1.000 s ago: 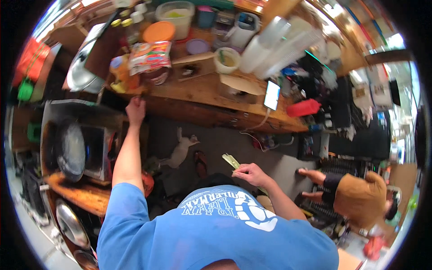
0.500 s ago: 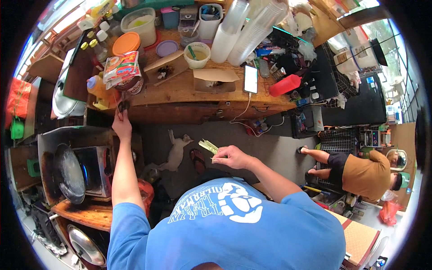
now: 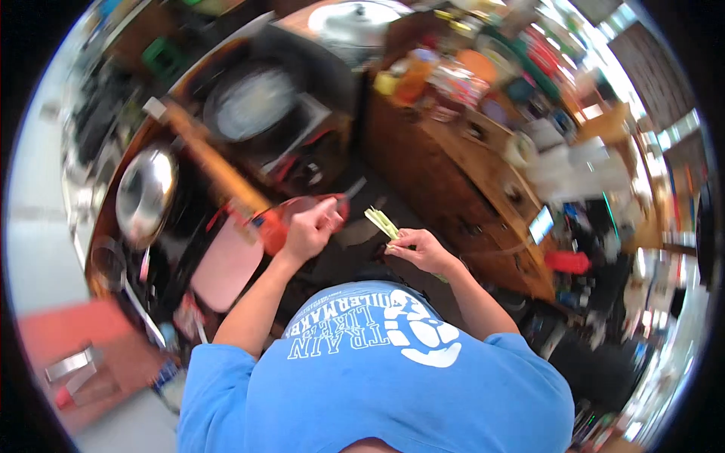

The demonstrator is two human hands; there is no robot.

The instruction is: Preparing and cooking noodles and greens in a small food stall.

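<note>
My right hand [image 3: 420,249], in front of my chest, pinches a small bundle of pale green stalks [image 3: 382,224] that look like lemongrass. Their cut ends point up and away from me. My left hand [image 3: 311,231] is closed, with its fingers curled and the thumb side up. Just beyond it a thin grey, blade-like streak [image 3: 355,188] shows. Motion blur hides whether the hand holds it. Red plastic [image 3: 275,231] lies below and behind the left hand.
A pan [image 3: 253,104] with whitish contents sits on a stove [image 3: 302,143] at the upper left. A metal lid [image 3: 147,195] and a pink board [image 3: 228,264] stand left of me. The wooden counter [image 3: 461,162], crowded with tubs and bottles, runs along the right.
The view has swung left, bringing stove, lid and pink board closer to the middle. My left hand has left the counter's edge and come nearer my body. The stalks stay in my right hand.
</note>
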